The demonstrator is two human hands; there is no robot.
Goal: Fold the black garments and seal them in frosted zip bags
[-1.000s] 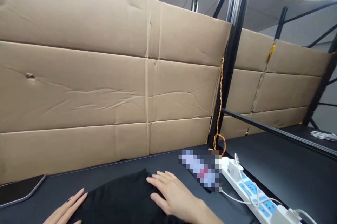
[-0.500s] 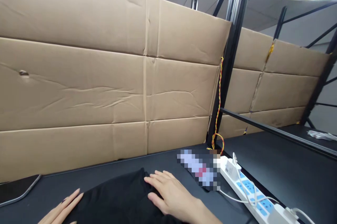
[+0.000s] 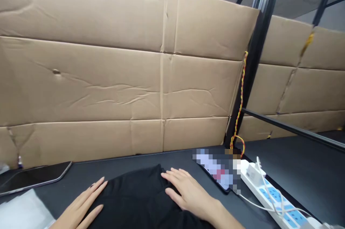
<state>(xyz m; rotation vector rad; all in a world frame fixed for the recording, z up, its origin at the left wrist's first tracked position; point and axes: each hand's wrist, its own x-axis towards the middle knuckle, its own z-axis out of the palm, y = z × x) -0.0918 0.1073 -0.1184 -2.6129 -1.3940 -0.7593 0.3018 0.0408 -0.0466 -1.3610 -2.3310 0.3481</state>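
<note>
The black, soft fabric cloth (image 3: 132,198) lies on the dark, flat desk (image 3: 91,169). The left hand (image 3: 79,205) and the right hand (image 3: 190,191) are released, their fingers extended over its opposite sides. Light and even pressure should smooth it without making new wrinkles.

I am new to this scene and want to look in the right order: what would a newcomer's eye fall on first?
Probably the tall cardboard, which fills the view behind the table. Next, the two hands, left and right, on the black cloth at the bottom centre. Then the white power strip at the lower right.
</note>
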